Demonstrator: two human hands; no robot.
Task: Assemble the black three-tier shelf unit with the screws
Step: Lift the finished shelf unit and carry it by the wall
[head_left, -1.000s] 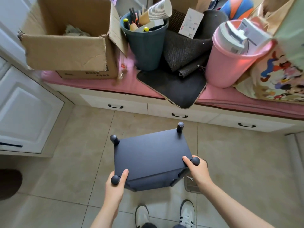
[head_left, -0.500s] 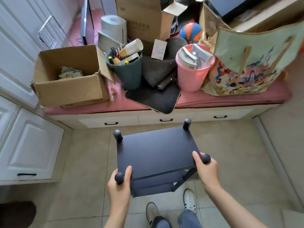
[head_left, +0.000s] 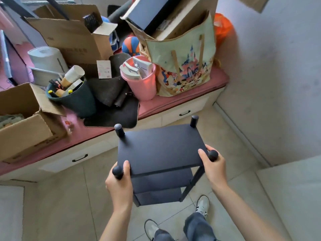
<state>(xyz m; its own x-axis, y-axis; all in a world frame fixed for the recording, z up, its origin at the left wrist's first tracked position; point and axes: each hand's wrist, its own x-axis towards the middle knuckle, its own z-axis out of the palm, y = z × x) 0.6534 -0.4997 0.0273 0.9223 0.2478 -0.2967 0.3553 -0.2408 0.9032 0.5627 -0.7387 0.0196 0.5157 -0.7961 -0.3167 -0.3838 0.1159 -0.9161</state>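
Shelf unit (head_left: 159, 150) swung rightward, gripped between both hands (head_left: 119, 185)

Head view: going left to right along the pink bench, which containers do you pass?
Open cardboard box → dark green bin → pink bin → cartoon tote bag.

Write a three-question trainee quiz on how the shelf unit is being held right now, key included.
1. True or false: both hands grip the black shelf unit at its near corner posts.
2. Which container stands nearest the cartoon-print bag? A) pink bucket B) dark green bucket
3. How many tiers of the unit show?

Key:
1. True: left hand and right hand each hold one.
2. A
3. Three
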